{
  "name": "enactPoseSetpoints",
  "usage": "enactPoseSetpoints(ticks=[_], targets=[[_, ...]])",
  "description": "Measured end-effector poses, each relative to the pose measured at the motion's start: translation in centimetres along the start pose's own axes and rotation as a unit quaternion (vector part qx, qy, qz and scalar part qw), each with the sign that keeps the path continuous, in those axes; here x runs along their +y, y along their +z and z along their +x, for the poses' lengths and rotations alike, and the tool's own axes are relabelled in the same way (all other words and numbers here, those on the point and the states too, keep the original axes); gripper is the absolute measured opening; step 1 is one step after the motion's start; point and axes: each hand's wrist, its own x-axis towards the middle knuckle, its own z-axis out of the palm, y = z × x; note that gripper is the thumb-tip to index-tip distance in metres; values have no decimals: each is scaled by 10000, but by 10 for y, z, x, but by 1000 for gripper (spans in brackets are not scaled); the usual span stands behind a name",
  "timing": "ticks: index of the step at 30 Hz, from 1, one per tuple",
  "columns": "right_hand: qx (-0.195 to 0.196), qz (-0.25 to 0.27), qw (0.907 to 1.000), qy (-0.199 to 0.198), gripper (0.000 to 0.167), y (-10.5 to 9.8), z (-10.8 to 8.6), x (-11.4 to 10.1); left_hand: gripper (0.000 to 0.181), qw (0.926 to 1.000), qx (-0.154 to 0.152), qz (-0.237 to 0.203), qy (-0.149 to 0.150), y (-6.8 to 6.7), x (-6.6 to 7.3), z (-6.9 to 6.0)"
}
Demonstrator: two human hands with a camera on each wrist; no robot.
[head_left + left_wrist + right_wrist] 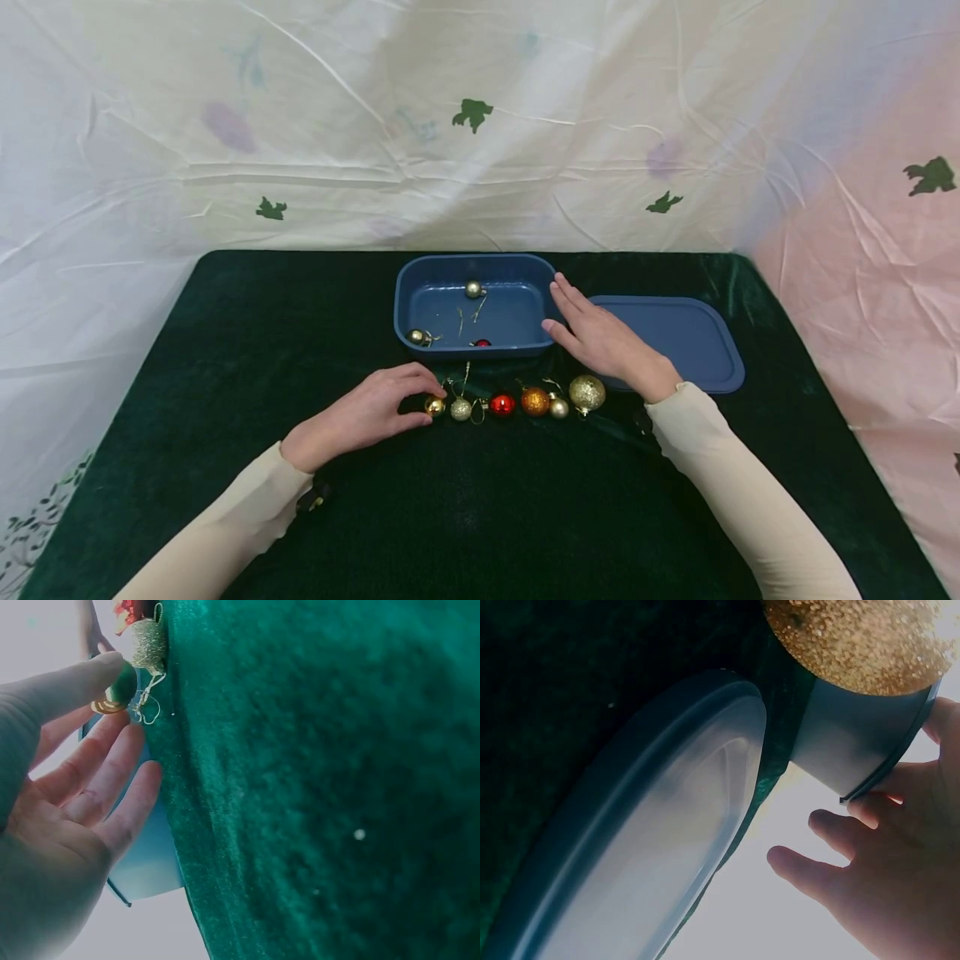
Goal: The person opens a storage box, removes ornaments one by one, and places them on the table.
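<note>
At the left end of a row of ornaments, my left hand pinches a small gold ball between thumb and fingertips; in the left wrist view the thumb lies on the shiny ball. My right hand touches the right end of the blue box with straight fingers. Inside the box lie two small gold balls and a red one. The row continues rightward with a glittery ball, a red ball, an orange ball, a small pale gold ball and a large gold ball.
A flat blue lid lies right of the box, partly behind my right forearm. The table has a dark green cloth. Patterned fabric hangs behind and beside the table.
</note>
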Motion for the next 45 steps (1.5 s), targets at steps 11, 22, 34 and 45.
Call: enactPoseSetpoints(ticks=[11, 22, 34, 45], targets=[[-9, -10, 10000, 36, 77, 0, 0, 0, 35, 9990, -263, 213, -300, 0, 5, 3], [-13, 10, 10000, 9, 77, -1, 0, -1, 39, 9966, -425, 458, -546, 0, 8, 3], [-26, 16, 10000, 5, 77, -2, 0, -1, 8, 9883, 1385, 612, -164, -16, 21, -10], [2, 51, 10000, -4, 77, -1, 0, -1, 28, 9508, 3026, 652, -135, -26, 13, 14]])
